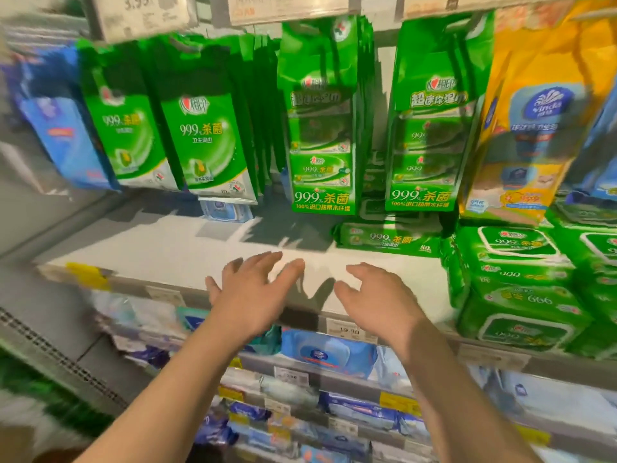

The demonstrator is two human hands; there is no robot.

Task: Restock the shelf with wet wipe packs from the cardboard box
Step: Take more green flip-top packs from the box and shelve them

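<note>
Two bare forearms reach up from the bottom edge toward a white shelf (173,248) in a shop aisle. Left hand (248,292) has its fingers spread and nearly straight, hovering over the front edge of the shelf and holding nothing. Right hand (377,297) sits just beside it, fingers loosely bent and thumb out, also holding nothing; whether either hand touches the shelf cannot be told. Their shadows fall on the bare white board between them.

On the shelf's right end stand stacked green wipe packs (514,282), close to the right hand but apart from it. One flat green pack (387,240) lies further back. Behind, tall green hanging packs (200,142) and green multipacks (322,128) hang from pegs, with a yellow bag (524,128) to the right and blue packs (66,138) to the left. A small pale blue pack (227,210) lies at the back under the hanging ones. Price tags (349,330) line the shelf's front strip, and a yellow label (86,274) sits at its left end. Lower shelves hold blue wipe packs (329,354). No cardboard box can be made out; the lower left corner is blurred
</note>
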